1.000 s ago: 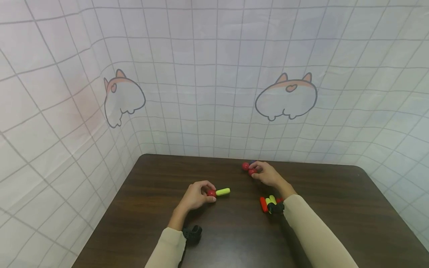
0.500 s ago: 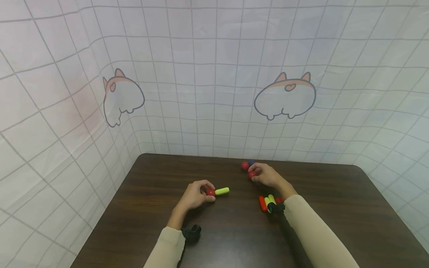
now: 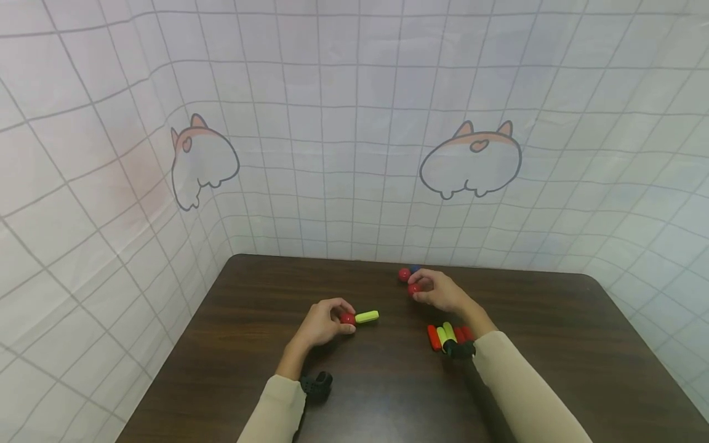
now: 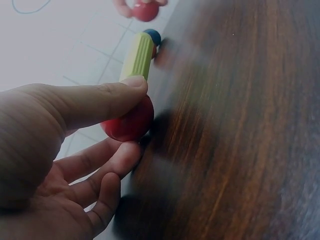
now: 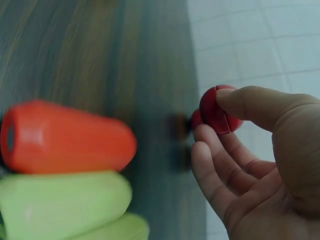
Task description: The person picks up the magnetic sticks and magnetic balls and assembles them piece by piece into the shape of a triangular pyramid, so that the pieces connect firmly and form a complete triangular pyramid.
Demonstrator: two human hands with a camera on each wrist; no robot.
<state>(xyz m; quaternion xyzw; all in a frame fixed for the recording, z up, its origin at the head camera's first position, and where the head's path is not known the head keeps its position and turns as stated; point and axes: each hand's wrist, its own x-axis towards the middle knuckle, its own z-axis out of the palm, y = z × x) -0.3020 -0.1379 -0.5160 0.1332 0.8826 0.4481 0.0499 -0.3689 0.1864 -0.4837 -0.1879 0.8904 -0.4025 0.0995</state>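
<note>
My left hand (image 3: 320,324) pinches a glossy red ball (image 4: 131,122) between thumb and fingers, left of the table's middle. From the ball's far side sticks out a ribbed yellow-green rod (image 4: 137,57), end against the ball and pointing right in the head view. Farther back and to the right, my right hand (image 3: 443,291) holds a second red ball (image 5: 214,111) by thumb and fingertips; a seam line runs round it. Just beyond those fingertips lie another red ball (image 3: 404,274) and a dark blue ball (image 3: 415,269), the blue one partly hidden by the hand.
Below my right forearm lies a row of rods: an orange-red rod (image 3: 434,338), yellow-green rods (image 3: 449,331) and darker red rods (image 3: 464,334). The right wrist camera (image 3: 460,349) overlaps their near ends. White grid cloth (image 3: 332,184) hangs behind the dark wooden table (image 3: 376,381).
My right hand has drawn its red ball slightly toward me and left, away from the blue ball. The forearm has shifted, showing more of the darker red rods. The left hand stays put.
</note>
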